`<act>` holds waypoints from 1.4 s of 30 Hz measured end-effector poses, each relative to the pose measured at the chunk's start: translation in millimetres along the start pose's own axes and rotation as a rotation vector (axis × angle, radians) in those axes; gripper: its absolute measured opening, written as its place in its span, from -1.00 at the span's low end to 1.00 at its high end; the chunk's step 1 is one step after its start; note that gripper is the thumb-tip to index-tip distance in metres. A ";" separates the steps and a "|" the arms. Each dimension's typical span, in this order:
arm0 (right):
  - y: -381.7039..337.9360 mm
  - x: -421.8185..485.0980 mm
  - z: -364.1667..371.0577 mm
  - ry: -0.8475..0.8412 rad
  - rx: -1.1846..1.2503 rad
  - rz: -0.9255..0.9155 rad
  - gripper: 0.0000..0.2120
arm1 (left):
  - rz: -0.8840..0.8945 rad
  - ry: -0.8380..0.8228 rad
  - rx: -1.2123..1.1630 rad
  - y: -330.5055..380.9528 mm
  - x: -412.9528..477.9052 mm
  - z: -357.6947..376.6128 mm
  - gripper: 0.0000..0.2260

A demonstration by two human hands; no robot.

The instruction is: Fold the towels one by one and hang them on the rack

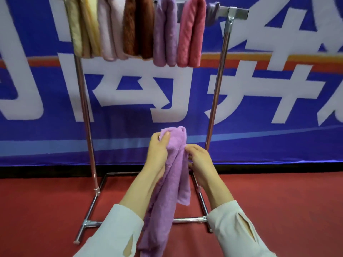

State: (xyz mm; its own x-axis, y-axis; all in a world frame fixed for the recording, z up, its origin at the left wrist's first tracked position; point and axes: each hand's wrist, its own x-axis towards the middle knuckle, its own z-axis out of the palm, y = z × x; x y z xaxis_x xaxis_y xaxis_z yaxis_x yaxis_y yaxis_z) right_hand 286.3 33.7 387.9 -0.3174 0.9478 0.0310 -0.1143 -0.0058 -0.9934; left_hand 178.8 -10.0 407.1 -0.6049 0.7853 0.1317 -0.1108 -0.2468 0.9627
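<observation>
Fingers [164, 136] of both hands are curled on a lilac towel [175, 164], held up in front of the rack [217, 86].

The towel's bunched top is pinched by the left hand [157, 147], with the thumb laid on the near side. Its right edge is gripped slightly lower by the right hand [199, 158]. The rest hangs in loose folds between the forearms and down past the white sleeves [115, 229], well below the rack's bar. Five folded towels [137, 25] are draped side by side over that bar, touching one another: beige, pale pink, brown, lilac and pink from left to right. A small grey-purple cloth [212, 13] is seen on the bar just right of the pink one. The rack is set on a red floor [278, 201] before a blue banner [55, 132] with large white characters.
</observation>
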 end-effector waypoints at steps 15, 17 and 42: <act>2.1 -9.8 8.3 -0.368 -0.026 -0.097 -0.72 | 0.266 -0.305 0.638 5.7 -9.5 -43.9 -0.83; 3.2 -8.0 7.6 -0.408 -0.094 -0.112 -0.73 | 0.326 -0.306 0.739 4.2 -10.2 -45.6 -0.83; -5.0 -7.7 -36.6 0.008 0.161 -0.154 -0.88 | 0.104 -0.413 0.574 -12.2 -2.3 -57.4 -0.85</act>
State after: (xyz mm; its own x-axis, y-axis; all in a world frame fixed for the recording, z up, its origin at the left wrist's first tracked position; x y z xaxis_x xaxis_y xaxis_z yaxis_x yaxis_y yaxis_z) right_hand 323.7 38.1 388.6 -0.2773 0.9438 0.1798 -0.3097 0.0893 -0.9466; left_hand 136.3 -41.4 381.5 -0.2295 0.9527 0.1991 0.4324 -0.0834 0.8978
